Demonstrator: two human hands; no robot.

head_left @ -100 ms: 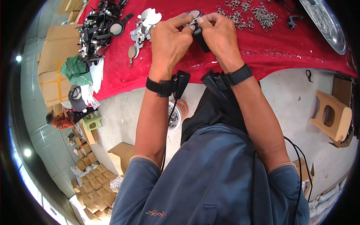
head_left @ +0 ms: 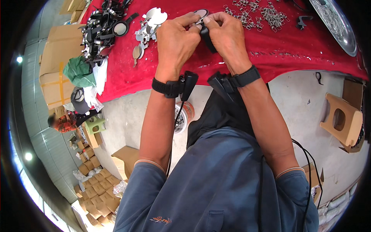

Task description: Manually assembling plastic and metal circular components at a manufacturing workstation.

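Observation:
Both my hands meet over the far middle of the red cloth, around a black part [head_left: 208, 41] with a round silvery disc [head_left: 201, 13] at its upper end. My left hand [head_left: 177, 39] is closed, thumb and fingers pinching the disc's near left side. Closed as well, my right hand [head_left: 228, 38] presses its thumb and bent finger at the right of the disc, where the black part begins. The fingertips hide the join between them. Left of my left hand lies a pile of loose silvery discs and plates [head_left: 155, 18].
Black assembled pieces [head_left: 101, 34] are heaped at the far left. Small metal clips [head_left: 273, 17] lie scattered right of my hands, near a metal tray [head_left: 349, 44] and a black bracket [head_left: 303, 22]. Below the table edge stands a bucket [head_left: 188, 112]. A person [head_left: 65, 123] is at left.
My left hand and wrist have shifted very slightly to the right. The black part tilts a little differently, and my grip stays the same.

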